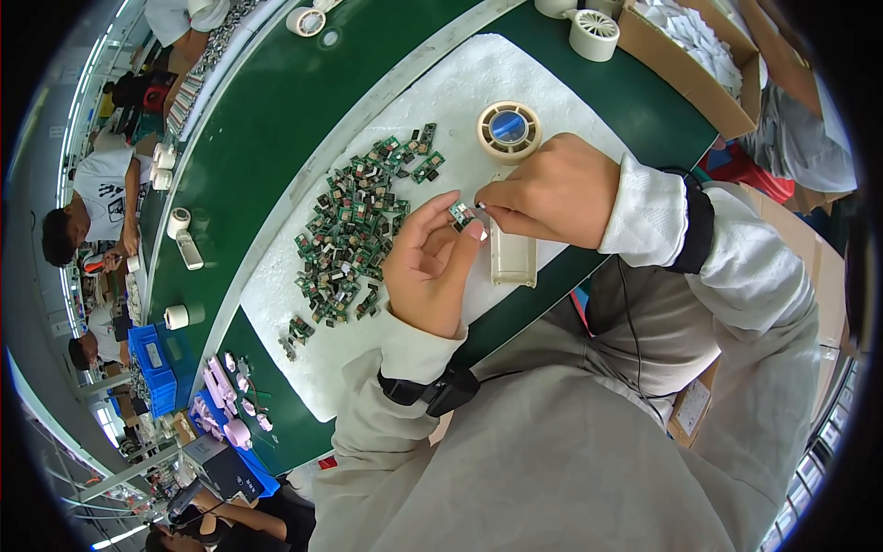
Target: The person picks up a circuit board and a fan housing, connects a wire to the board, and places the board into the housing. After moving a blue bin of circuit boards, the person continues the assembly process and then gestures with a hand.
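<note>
My left hand (430, 267) holds a small green circuit board (462, 215) between thumb and fingertips, above a white foam sheet (405, 101). My right hand (556, 191) is closed in a pinch right beside the board; a tiny dark and pale bit shows at its fingertips, too small to name. Under the right hand lies what looks like a cream handheld fan body. Its round spoked head (509, 132) has a blue centre, and its open handle (512, 253) points toward me. To the left, a heap of small green circuit boards (354, 216) is spread over the foam.
Across the green table (276, 101) runs a pale curved rail (276, 198). More cream fan parts (593, 35) stand at the far right by a cardboard box (690, 64) of white pieces. Blue bins (152, 368) and pink parts (225, 391) sit at left. Other people work nearby.
</note>
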`<state>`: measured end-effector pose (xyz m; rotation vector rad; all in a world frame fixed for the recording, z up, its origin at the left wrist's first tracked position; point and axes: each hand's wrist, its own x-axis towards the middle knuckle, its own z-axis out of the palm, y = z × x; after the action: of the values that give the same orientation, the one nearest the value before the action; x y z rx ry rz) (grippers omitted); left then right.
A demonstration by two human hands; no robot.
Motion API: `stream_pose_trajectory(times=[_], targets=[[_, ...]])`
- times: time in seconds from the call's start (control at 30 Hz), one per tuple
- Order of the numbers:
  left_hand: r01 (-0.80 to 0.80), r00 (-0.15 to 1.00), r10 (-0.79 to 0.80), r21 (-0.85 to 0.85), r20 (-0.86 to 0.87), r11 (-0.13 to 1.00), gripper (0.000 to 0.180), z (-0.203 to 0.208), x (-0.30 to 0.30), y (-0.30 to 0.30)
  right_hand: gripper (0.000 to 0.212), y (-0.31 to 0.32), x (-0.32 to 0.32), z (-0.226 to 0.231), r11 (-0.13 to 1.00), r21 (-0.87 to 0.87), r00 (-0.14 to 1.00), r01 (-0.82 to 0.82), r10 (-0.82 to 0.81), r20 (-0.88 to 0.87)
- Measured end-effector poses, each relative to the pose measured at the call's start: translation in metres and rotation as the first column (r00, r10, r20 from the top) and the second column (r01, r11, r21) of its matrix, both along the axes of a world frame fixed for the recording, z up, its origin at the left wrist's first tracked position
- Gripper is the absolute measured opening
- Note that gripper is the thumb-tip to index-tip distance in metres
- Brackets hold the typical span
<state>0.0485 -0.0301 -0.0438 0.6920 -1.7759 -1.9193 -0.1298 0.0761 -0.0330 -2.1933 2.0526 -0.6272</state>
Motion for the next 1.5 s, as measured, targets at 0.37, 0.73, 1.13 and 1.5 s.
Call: stream_pose_trajectory(times=[0.37,0.73,1.13,1.5], targets=[[0.064,0.995,-0.053,0.129,-0.086,0.990,0.029,-0.012,0.008,-0.003,0.012,0.003,0.014,0.007,0.988,-0.116,0.994,-0.104,0.101,-0.033],[-0.044,0.999,0.053,-0.364,0.013,0.930,0.031,-0.010,0.014,0.007,0.013,0.003,0.019,0.022,1.000,-0.008,0.965,-0.020,0.022,0.262],[-0.019,0.996,0.025,0.065,-0.085,0.998,0.035,0.001,0.014,-0.006,0.015,-0.001,0.017,0.019,0.994,-0.026,0.861,0.103,-0.076,0.503],[0.084,0.983,-0.070,0.080,-0.167,0.993,0.030,-0.014,0.021,-0.011,0.014,0.001,0.019,0.018,0.998,-0.037,0.884,0.052,-0.029,0.466]])
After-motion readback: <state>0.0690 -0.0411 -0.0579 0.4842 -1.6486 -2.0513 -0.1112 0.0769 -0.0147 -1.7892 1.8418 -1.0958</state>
